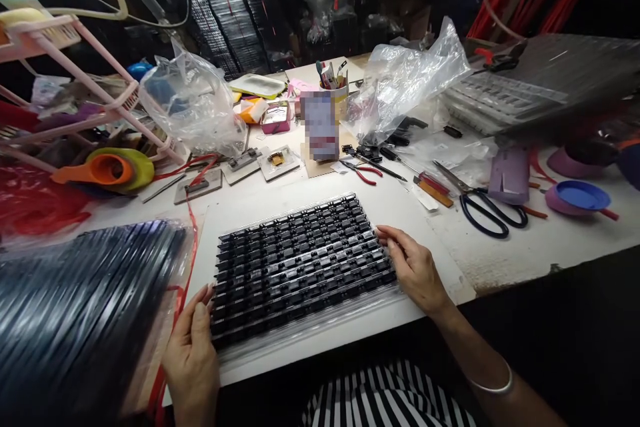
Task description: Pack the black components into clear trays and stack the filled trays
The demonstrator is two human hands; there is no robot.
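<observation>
A clear plastic tray (320,325) lies in front of me, bearing several rows of small black parts (300,257). At its left end my left hand (193,340) grips the edge, thumb toward me and fingertips partly hidden. My right hand (413,267) pinches the opposite end between thumb and fingers. Under the tray is a white board (265,368) on the worktable. What the small black parts are, I cannot make out.
To the left lies a stack of long black strips (75,313) beside a red ribbon (193,233). Large scissors (485,207) and red-handled pliers (363,172) lie right of centre. A pink rack (100,80) stands at left; a clear bag (405,87) sits at the back.
</observation>
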